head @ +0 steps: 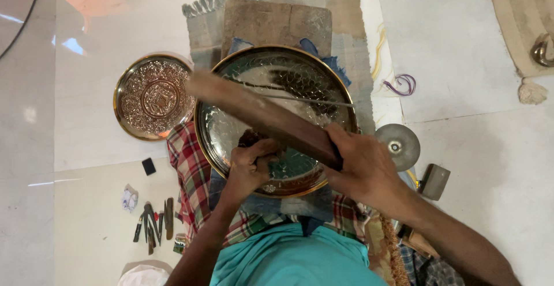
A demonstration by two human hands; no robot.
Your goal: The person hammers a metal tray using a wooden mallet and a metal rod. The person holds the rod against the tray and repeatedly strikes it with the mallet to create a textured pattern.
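A large round engraved metal plate (277, 70) with a brass rim lies on my lap over blue cloth and a wooden board (276, 22). My left hand (252, 162) is closed around a small dark punch tool held against the plate's lower middle. My right hand (362, 165) grips a long wooden mallet stick (262, 116) that slants up to the left across the plate, blurred at its far end. A thin metal rod (311, 99) lies across the plate.
A smaller engraved round plate (153, 97) rests on the floor at left. Several chisels and punches (153, 222) lie at lower left. A small metal disc (398, 143) and a block (434, 181) sit to the right, beside a purple cord loop (402, 84).
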